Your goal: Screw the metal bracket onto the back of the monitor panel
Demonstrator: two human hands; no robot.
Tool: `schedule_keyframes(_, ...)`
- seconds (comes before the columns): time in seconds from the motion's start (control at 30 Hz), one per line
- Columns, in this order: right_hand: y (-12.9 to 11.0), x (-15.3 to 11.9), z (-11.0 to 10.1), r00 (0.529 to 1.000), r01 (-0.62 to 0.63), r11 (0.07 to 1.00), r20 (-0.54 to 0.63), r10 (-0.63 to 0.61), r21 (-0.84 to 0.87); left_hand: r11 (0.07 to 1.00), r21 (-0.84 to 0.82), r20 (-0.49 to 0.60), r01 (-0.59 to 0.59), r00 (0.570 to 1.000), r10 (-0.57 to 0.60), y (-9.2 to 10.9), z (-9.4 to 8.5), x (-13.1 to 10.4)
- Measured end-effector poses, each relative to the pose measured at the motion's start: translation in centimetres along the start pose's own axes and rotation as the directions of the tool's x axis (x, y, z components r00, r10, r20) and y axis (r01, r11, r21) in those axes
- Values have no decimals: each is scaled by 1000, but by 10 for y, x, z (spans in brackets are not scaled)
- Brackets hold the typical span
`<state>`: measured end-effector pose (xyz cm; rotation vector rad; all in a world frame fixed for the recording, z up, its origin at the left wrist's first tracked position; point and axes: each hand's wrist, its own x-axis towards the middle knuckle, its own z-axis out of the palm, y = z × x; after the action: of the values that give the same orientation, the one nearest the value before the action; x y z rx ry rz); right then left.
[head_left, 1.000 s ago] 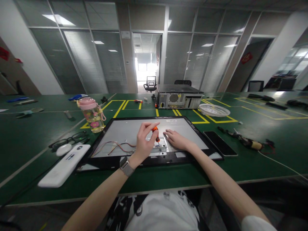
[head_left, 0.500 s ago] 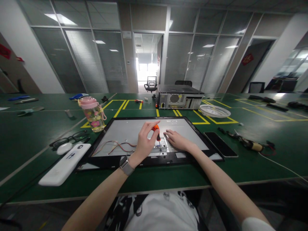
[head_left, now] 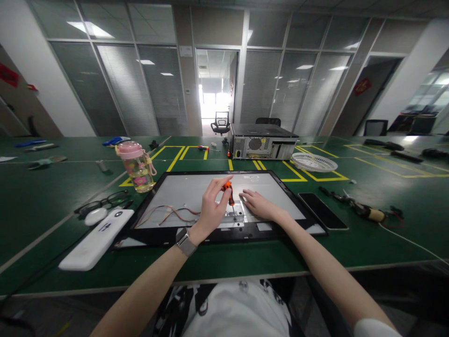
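A green worktable (head_left: 224, 269) carries everything within reach. On it, directly in front of the person, a black-framed display panel (head_left: 280, 194) lies flat with its grey surface upward. Beyond the panel is a desktop computer case (head_left: 264, 131) on its side, with a white plastic basket (head_left: 314, 163) just to its right. A pink-lidded water bottle (head_left: 137, 169) stands upright near the panel's far left corner, and a black smartphone (head_left: 323, 210) lies beside its right edge.

The right hand (head_left: 260, 205) rests palm down on the panel, fingers extended and clamped on nothing. The left hand (head_left: 213, 208) (a smartwatch (head_left: 186, 242) on its wrist) has thumb and fingers closed on an orange-and-black screwdriver (head_left: 231, 199), slightly tilted over the panel's near half. Its shank points down at a metal bracket (head_left: 239, 218); the tip's contact is too small to tell. Thin coloured wires (head_left: 177, 211) curl across the panel left of that hand.
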<state>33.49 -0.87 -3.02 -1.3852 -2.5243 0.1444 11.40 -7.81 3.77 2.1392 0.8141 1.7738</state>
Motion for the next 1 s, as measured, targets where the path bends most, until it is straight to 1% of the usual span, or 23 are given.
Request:
schedule_keyframes(0.17,-1,0,-2,1000,5,1000,12,-5,-2,998,-63,33,17,999,-15,0,-1,-1)
schedule_keyframes(0.37,-3,-1,-4,1000,14,1000,24,-13,-28,1000,11,-25,-7,1000,7,1,0,1)
schedule_keyframes(0.63,-2,0,-3,1000,9,1000,26,-8,-19,998,-62,15,23,1000,-22,0,0,-1)
schedule_keyframes(0.83,-3,0,-4,999,15,999,34,-13,-49,1000,-12,-8,-12,1000,12,0,0,-1)
schedule_keyframes(1.0,-3,0,-5,999,19,999,43,-16,-51,997,-75,22,-16,1000,17,-1,-2,0)
